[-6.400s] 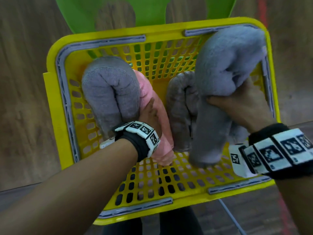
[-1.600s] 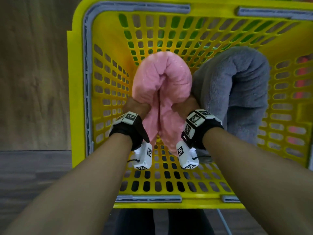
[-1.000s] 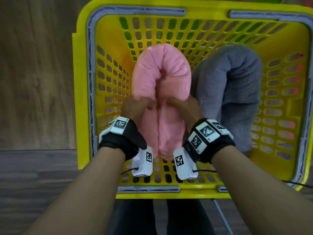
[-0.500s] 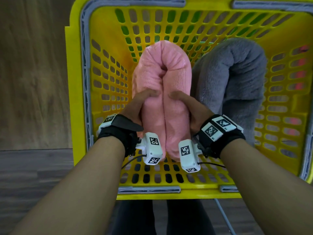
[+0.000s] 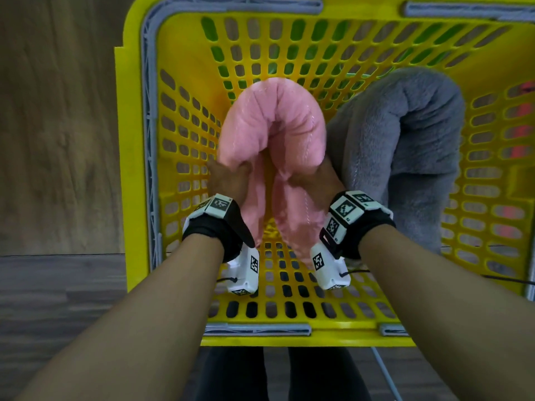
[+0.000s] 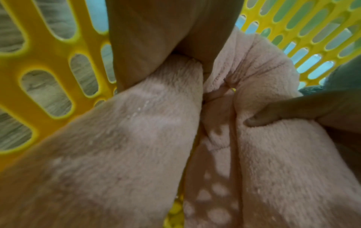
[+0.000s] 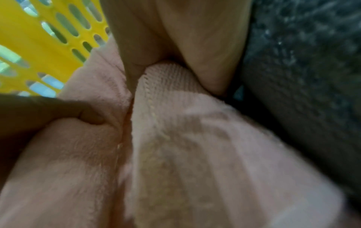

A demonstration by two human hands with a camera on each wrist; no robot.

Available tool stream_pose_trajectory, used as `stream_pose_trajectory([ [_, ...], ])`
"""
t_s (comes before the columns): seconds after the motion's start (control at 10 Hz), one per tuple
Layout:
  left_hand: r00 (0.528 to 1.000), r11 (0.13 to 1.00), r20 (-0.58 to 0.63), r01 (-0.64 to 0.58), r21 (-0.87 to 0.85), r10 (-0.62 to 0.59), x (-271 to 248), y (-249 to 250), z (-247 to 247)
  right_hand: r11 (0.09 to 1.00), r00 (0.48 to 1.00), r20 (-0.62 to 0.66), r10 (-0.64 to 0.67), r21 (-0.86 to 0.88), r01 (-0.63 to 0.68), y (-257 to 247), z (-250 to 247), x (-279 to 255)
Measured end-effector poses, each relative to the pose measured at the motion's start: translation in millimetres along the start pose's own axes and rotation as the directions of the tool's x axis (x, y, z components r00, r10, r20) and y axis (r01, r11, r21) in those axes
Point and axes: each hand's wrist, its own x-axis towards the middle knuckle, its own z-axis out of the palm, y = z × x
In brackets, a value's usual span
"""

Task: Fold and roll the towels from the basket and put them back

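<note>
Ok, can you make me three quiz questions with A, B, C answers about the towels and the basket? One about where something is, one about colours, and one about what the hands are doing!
1. Where is the grey towel?
A. Right of the pink towel, inside the basket
B. On the floor
C. Left of the pink towel

2. What colour is the basket?
A. Blue
B. Yellow
C. Red

3. What are the left hand and right hand doing?
A. Both hang idle
B. Only one touches a towel
C. Both grip the pink towel

Answers:
1. A, the head view shows it right of the pink towel, within the walls.
2. B, its walls and rim are yellow, with grey trim.
3. C, the wrist views show each hand's thumb and fingers pinching pink cloth.
</note>
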Motion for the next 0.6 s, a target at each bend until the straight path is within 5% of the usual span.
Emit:
stream_pose_trajectory([
  [0.1,0.998,1.000,-0.058,0.005,-0.029,-0.007,2.7,1.4,3.9,0.992,0.997,0.071,-0.024,0.128,0.015,6.5,-5.1,0.2],
  [0.2,0.999,0.997,0.032,0.022,0.073,-0.025,10.9,-4.0,3.7,0.988,0.997,0.053,0.065,0.139,-0.071,12.3,-0.4,3.5],
  [0.4,0.972,0.953,0.194,0.075,0.294,-0.136,19.2,0.1,-8.1,0.985,0.992,0.008,0.126,-0.120,-0.125,1.8,7.0,5.9],
  [0.5,0.919,0.946,0.380,-0.020,0.323,-0.110,-11.1,21.7,-37.0,0.958,0.989,0.017,0.144,-0.251,-0.135,-10.2,-6.1,-5.6],
  [0.6,0.923,0.913,0.385,-0.144,0.381,-0.014,-45.8,49.2,-54.2,0.945,0.991,0.042,0.131,-0.308,-0.112,-30.9,-29.6,-41.4],
])
